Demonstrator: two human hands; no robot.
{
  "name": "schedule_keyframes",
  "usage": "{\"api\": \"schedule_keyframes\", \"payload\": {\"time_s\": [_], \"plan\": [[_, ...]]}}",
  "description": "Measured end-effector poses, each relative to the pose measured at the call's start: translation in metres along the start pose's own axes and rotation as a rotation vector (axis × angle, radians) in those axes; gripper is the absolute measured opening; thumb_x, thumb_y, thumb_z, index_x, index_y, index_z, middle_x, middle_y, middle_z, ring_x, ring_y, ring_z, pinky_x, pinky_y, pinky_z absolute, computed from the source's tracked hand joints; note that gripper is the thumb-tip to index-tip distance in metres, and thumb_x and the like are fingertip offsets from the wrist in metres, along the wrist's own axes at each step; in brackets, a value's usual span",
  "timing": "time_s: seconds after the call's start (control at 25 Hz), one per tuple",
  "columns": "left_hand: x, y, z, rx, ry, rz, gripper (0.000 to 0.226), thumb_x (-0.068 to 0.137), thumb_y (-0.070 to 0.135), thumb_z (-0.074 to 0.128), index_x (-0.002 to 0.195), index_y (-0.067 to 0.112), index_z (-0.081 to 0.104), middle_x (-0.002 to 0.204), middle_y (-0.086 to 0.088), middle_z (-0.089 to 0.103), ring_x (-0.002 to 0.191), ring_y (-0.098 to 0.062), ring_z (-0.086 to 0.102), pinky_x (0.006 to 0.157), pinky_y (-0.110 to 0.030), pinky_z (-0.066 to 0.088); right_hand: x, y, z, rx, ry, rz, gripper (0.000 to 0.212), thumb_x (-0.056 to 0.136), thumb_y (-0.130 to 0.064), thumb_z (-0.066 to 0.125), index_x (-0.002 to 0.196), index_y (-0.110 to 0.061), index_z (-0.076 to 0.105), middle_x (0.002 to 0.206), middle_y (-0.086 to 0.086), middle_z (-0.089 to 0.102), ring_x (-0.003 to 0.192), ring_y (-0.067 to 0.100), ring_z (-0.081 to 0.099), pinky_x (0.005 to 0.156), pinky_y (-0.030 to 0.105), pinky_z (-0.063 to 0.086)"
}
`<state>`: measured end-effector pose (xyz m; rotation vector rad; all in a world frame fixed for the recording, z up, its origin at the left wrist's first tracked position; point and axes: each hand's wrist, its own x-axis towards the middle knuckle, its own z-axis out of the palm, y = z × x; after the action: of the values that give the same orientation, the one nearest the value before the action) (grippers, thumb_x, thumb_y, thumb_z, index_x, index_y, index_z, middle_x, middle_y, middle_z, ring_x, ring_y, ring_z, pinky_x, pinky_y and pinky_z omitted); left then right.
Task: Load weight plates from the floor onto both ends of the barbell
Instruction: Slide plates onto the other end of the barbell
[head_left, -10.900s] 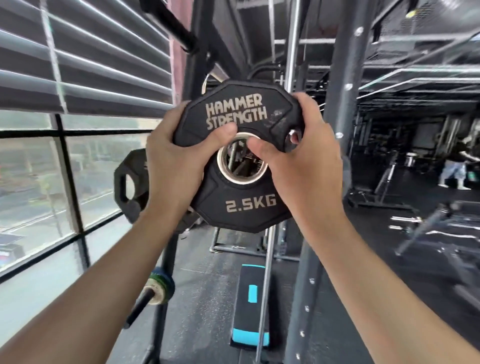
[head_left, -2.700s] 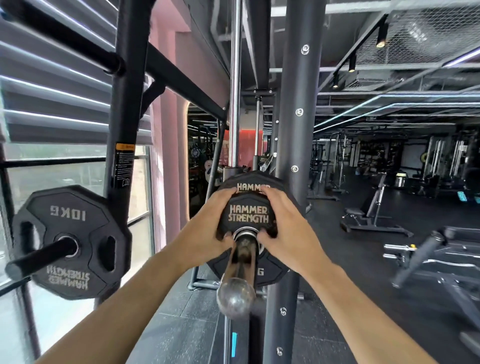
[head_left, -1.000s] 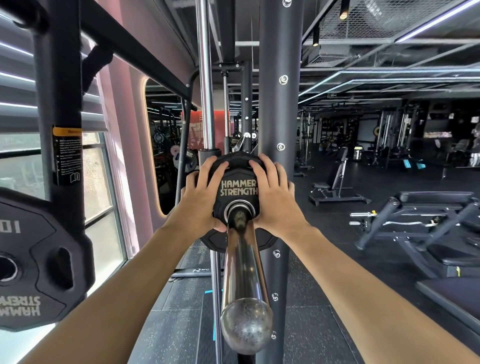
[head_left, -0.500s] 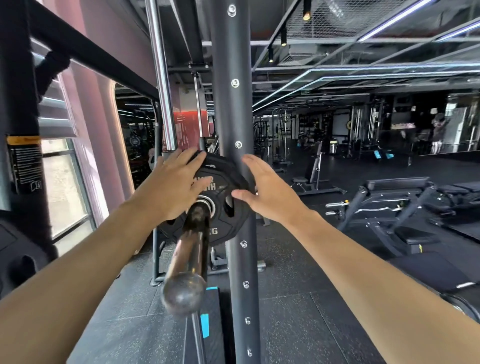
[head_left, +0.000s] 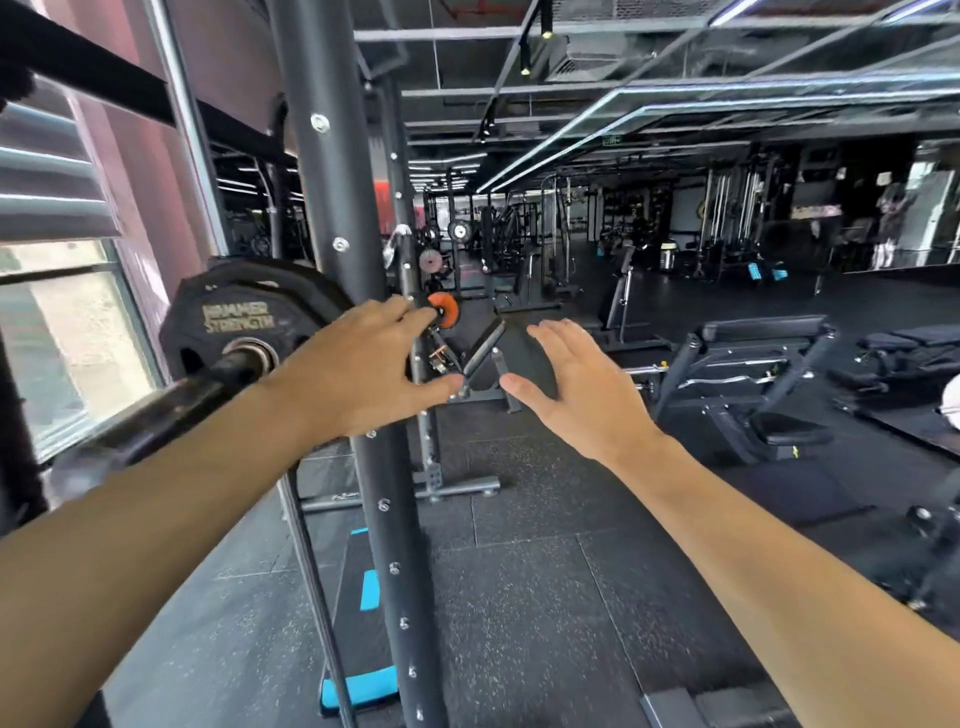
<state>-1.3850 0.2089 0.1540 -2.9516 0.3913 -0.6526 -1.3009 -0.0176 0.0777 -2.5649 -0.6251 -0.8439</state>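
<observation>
- While both arms reach forward in the head view, I see my left hand (head_left: 363, 371) spread wide, fingers extended, holding nothing; it sits in front of the upright (head_left: 332, 208) and just right of the plate (head_left: 234, 317), and I cannot tell whether the heel of the hand brushes the plate's edge.
- My right hand (head_left: 576, 387) is also wide open, palm turned toward the left hand, thumb low, gripping nothing and touching nothing; a clear gap lies between the two hands.
- The plate is black with gold "HAMMER STRENGTH" lettering, slightly blurred, with a metal ring round its centre hole. It is threaded on the bar (head_left: 197, 387) and stands upright at the far end of the sleeve, close beside the upright.
- The bar's near end runs toward me, low and left, passing under my left forearm; it is dark and motion-blurred.
- On the left, a window (head_left: 62, 332) with slatted blinds above closes that side, leaving little room beyond the bar.
- Below the upright, a black step with blue marks (head_left: 363, 597) lies on the floor (head_left: 545, 597).
- To the right, the speckled rubber floor is open in front of me, with a bench (head_left: 753, 374) farther off and more machines well beyond.
</observation>
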Motion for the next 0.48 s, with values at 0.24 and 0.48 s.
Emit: {"api": "schedule_keyframes", "payload": {"time_s": [0.24, 0.48], "plan": [[0.027, 0.065, 0.058, -0.066, 0.04, 0.039, 0.1, 0.08, 0.086, 0.032, 0.153, 0.016, 0.038, 0.15, 0.0, 0.045, 0.139, -0.02, 0.037, 0.116, -0.03, 0.024, -0.034, 0.057, -0.014, -0.024, -0.056, 0.054, 0.085, 0.087, -0.075, 0.026, 0.148, -0.017, 0.043, 0.155, -0.001, 0.04, 0.15, 0.018, 0.025, 0.115, 0.047, 0.036], [0.067, 0.093, 0.14, -0.212, -0.003, 0.002, 0.104, 0.077, 0.088, 0.027, 0.154, 0.018, 0.036, 0.156, 0.0, 0.037, 0.144, -0.022, 0.032, 0.119, -0.036, 0.025, -0.042, 0.111, 0.023, -0.015, -0.144, 0.103, 0.076, 0.092, -0.07, 0.035, 0.148, -0.02, 0.042, 0.151, -0.004, 0.044, 0.144, 0.015, 0.032, 0.108, 0.044, 0.04]]}}
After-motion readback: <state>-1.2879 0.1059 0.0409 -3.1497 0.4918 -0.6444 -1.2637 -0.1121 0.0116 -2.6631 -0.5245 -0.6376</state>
